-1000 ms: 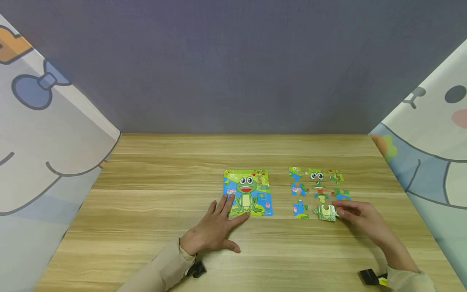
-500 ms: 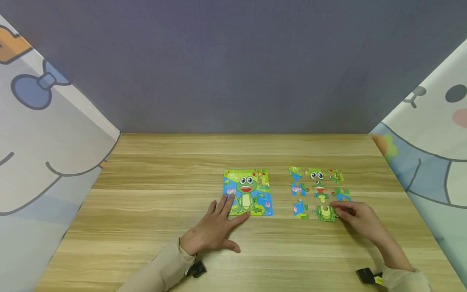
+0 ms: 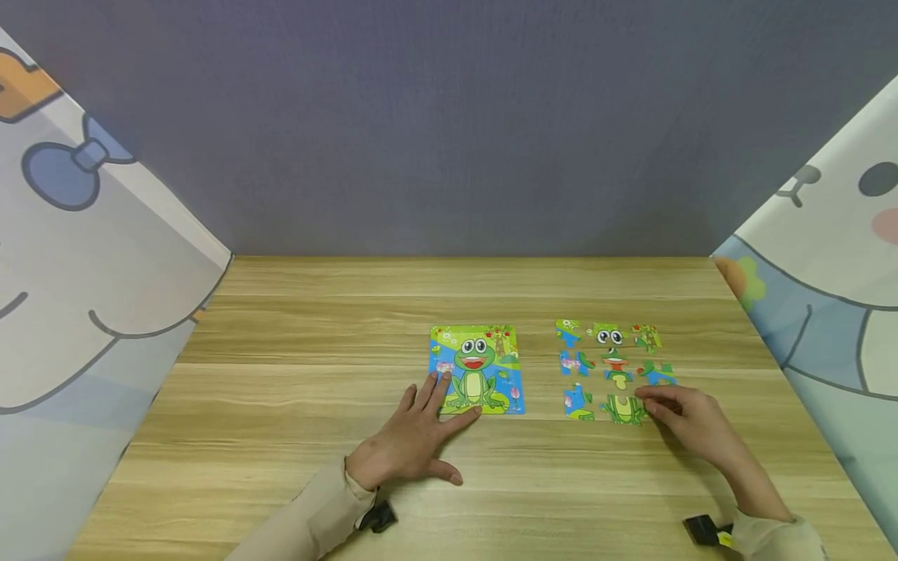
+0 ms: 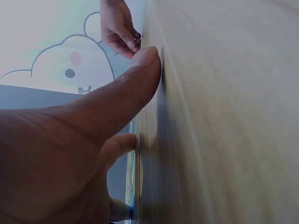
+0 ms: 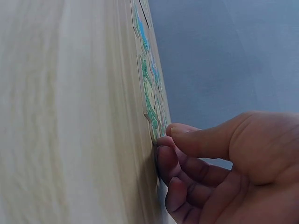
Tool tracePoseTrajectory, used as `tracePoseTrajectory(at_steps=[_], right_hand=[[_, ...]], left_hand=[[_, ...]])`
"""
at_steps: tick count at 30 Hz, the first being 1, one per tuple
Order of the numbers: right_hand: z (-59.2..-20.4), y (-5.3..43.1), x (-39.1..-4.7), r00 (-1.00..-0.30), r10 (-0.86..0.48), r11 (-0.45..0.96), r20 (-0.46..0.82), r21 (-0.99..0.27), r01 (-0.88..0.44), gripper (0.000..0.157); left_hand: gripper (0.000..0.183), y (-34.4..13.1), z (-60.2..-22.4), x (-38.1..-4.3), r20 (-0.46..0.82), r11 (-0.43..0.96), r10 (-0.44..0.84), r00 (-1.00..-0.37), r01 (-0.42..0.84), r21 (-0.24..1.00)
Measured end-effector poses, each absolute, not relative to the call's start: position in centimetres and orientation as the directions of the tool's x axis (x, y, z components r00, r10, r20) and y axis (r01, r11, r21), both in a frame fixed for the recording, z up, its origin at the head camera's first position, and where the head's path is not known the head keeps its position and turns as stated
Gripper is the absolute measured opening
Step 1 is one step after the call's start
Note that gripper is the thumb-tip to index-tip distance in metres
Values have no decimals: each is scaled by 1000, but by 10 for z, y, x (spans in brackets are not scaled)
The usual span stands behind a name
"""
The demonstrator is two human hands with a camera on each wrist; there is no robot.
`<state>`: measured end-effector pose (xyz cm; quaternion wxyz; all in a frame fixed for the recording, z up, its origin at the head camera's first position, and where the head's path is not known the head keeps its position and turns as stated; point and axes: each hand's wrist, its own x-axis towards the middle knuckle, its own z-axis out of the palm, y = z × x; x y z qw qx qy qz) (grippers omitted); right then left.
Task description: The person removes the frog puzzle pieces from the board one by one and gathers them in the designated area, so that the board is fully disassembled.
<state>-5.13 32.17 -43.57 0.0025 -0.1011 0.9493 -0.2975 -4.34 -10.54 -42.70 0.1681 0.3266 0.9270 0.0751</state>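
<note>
A frog puzzle board (image 3: 484, 357) lies on the table, showing a whole frog picture. My left hand (image 3: 414, 440) rests with spread fingers on its lower left part; in the left wrist view the thumb (image 4: 126, 91) stretches along the tabletop. Right of the board, loose puzzle pieces lie in spaced rows. At the bottom middle is the frog-belly puzzle piece (image 3: 622, 409), lying flat or nearly so. My right hand (image 3: 691, 421) pinches its right edge between thumb and index finger. The right wrist view shows the other fingers (image 5: 176, 193) curled beneath.
Nearby lie the eyes piece (image 3: 609, 336), the mouth piece (image 3: 617, 368), a blue corner piece (image 3: 578, 403) and several others. A grey wall (image 3: 449, 132) rises behind the wooden table (image 3: 316, 312). Cartoon-printed panels (image 3: 105, 273) flank both sides.
The frog-belly piece in my right hand has gone from tilted and glaring to flat in the bottom row. My right forearm has shifted slightly left. The left hand has stayed put.
</note>
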Motion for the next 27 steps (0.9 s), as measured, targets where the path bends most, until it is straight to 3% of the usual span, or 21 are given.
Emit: tracePoseTrajectory(at_steps=[12,27], right_hand=[[-425,312,-60,-973,-206,795,108,-561,-230,16],[-413,239,-92,-937,-348,699,33,-657,-283,22]], left_hand=[[93,-105,-427,-44,-268,779,627,-732,575,250],[91,-102,-426,-43,-206,758,648,-733,595,269]])
